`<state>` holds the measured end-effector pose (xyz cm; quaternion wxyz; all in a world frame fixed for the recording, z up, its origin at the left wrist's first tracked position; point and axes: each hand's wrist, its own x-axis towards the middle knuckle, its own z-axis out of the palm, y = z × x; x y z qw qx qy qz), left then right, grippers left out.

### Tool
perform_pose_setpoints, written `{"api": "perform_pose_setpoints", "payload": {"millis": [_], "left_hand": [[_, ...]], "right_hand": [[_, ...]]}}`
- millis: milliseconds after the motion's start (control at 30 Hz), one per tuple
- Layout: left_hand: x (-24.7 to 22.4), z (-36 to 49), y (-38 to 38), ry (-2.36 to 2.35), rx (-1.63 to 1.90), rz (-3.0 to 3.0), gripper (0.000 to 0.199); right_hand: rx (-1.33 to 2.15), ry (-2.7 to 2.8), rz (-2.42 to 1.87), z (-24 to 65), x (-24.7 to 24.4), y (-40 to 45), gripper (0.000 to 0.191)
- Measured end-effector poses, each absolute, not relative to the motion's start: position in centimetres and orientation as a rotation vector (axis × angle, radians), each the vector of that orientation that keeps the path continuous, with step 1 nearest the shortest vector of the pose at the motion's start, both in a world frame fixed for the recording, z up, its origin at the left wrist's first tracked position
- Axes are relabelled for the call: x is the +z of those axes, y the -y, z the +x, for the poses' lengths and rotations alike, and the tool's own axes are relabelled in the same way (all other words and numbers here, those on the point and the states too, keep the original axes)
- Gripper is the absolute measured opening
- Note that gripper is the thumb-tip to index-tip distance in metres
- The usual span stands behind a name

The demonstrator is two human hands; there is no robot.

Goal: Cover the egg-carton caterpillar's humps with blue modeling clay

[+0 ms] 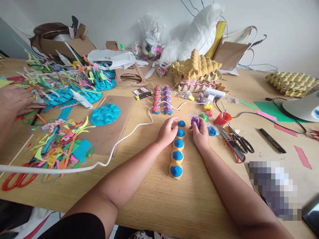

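Note:
A strip of egg-carton cups with blue caps on top runs along the wooden table between my two hands. My left hand is beside its far end, fingers curled against the upper cups; whether it pinches anything is hidden. On the other side, my right hand holds a purple lump of clay between thumb and fingers. Beyond them stand two finished-looking strips, one with red tops and one with purple tops, both with thin pins sticking out. Blue clay in a bag lies right of my right hand.
Another person's hand is at the left by colourful paper strips. A white cable crosses the table. Right are a red cup, scissors and a cutter. Egg trays stand behind.

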<state>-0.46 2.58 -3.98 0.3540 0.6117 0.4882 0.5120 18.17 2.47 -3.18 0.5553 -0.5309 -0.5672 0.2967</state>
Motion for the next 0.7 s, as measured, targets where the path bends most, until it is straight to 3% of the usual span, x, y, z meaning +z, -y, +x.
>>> {"api": "perform_pose_setpoints", "payload": {"millis": [300, 700], "left_hand": [[-3.3, -0.5, -2.5, -1.264, 1.373, 1.608, 0.04], [-2.0, -1.1, -1.8, -1.215, 1.511, 1.999, 0.027]], "right_hand": [[0.706, 1.424, -1.184, 18.0, -2.8, -2.1, 0.055], [0.561, 1.541, -1.194, 18.4, -2.9, -2.0, 0.042]]}}
